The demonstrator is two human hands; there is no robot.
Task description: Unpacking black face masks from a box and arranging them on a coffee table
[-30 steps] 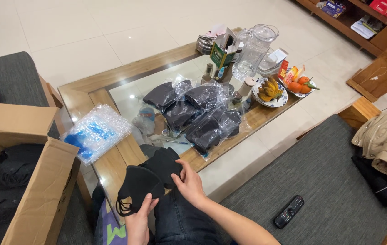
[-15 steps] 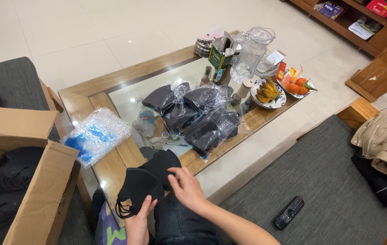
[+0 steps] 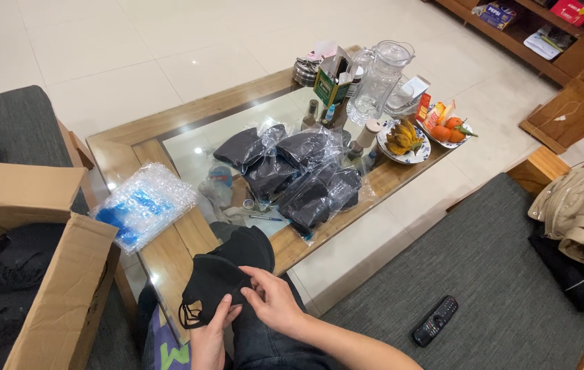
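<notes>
Black fabric mask (image 3: 220,277) held over lap at near edge of surface (image 3: 168,257). Left hand (image 3: 208,339) grip closed on its lower edge, ear loop dangling; right hand (image 3: 273,301) pinching its rt side w/ fingertips. Bagged black masks (image 3: 299,181) on glass behind. Blue bubble-wrap pack (image 3: 142,209) left, open cardboard box (image 3: 45,274) beyond.

Glass-topped wooden coffee table (image 3: 168,137) — bagged black masks (image 3: 292,175), glass pitcher (image 3: 378,79), fruit plates (image 3: 405,140) (bananas, oranges)
</notes>
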